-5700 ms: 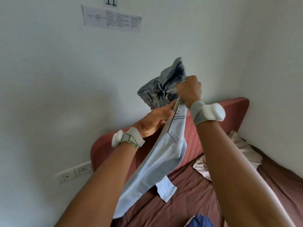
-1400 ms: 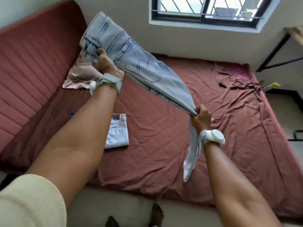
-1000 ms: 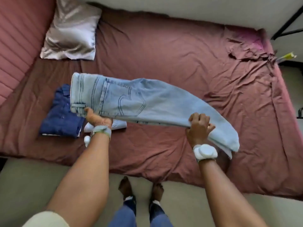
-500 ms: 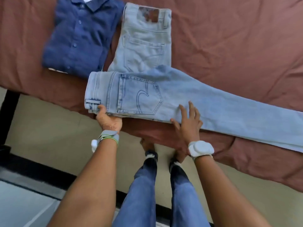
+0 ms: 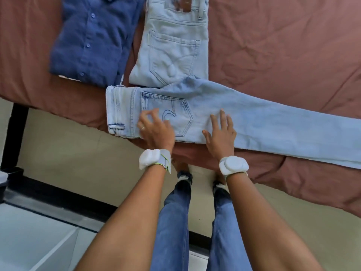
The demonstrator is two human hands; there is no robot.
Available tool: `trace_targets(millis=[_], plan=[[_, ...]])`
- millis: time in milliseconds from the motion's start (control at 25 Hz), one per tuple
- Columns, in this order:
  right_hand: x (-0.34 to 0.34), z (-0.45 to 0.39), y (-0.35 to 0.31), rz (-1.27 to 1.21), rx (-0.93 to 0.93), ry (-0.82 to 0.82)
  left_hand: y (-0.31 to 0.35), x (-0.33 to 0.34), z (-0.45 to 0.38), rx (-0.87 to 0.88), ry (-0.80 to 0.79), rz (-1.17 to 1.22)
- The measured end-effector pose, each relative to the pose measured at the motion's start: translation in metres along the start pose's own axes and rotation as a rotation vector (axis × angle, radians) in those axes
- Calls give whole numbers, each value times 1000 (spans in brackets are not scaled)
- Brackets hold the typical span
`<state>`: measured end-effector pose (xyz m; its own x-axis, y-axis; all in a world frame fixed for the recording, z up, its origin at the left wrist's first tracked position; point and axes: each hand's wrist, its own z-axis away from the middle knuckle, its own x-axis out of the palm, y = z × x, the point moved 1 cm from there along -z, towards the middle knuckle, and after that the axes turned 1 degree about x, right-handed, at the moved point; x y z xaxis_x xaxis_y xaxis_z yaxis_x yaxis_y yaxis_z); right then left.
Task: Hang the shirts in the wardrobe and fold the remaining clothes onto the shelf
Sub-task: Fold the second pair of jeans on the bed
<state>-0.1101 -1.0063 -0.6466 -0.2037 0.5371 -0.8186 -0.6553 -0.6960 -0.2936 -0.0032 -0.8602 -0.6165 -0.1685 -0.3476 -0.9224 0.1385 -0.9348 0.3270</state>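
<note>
A pair of light blue jeans [image 5: 263, 122] lies folded lengthwise along the near edge of the bed, waistband to the left, legs running off to the right. My left hand [image 5: 155, 130] rests on its back pocket area with fingers loosely spread. My right hand [image 5: 220, 133] lies flat on the thigh part, fingers straight. Behind it lie a second, folded pair of light jeans [image 5: 173, 45] and a folded dark blue button shirt [image 5: 91, 40].
The bed is covered with a wrinkled reddish-brown sheet [image 5: 283, 45]. Its dark frame leg [image 5: 17, 133] stands at the left. Below the bed edge are the beige floor [image 5: 68, 153] and my own legs in blue jeans [image 5: 175, 222].
The jeans went from being held up in the air to lying flat on the bed. My left hand has let go of the waistband and moved right onto the pocket area.
</note>
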Motion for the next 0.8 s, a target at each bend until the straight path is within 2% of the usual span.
trace_targets(millis=[80, 160, 240, 320, 400, 440, 480, 520, 560, 600, 680, 720, 760, 800], plan=[[-5, -6, 23, 34, -26, -20, 33, 32, 21, 467, -251, -126], [-10, -11, 58, 31, 21, -55, 61, 61, 41, 713, -475, -268], [-19, -13, 115, 66, 36, -85, 87, 87, 61, 713, -643, -371], [-30, -3, 189, 88, 163, -88, 106, 104, 79, 588, -752, -401], [-55, 14, 279, 5, 483, -81, 135, 128, 107, 499, -785, -424], [-65, 17, 304, -77, 657, -86, 144, 133, 117, 479, -769, -449], [-75, 14, 316, -148, 800, -76, 155, 137, 128, 500, -744, -483], [-81, 6, 312, -155, 862, -23, 166, 142, 138, 559, -724, -514], [-84, -3, 299, -134, 804, 57, 178, 148, 147, 633, -721, -538], [-85, -14, 281, -122, 628, 124, 190, 153, 156, 704, -738, -555], [-77, -25, 269, -34, 160, 84, 217, 169, 177, 793, -782, -592], [-71, -23, 278, 13, 49, 31, 226, 177, 185, 800, -776, -614], [-70, -18, 297, 41, 64, 16, 232, 183, 194, 795, -741, -636], [-71, -13, 323, 21, 190, 42, 237, 188, 202, 806, -682, -664]])
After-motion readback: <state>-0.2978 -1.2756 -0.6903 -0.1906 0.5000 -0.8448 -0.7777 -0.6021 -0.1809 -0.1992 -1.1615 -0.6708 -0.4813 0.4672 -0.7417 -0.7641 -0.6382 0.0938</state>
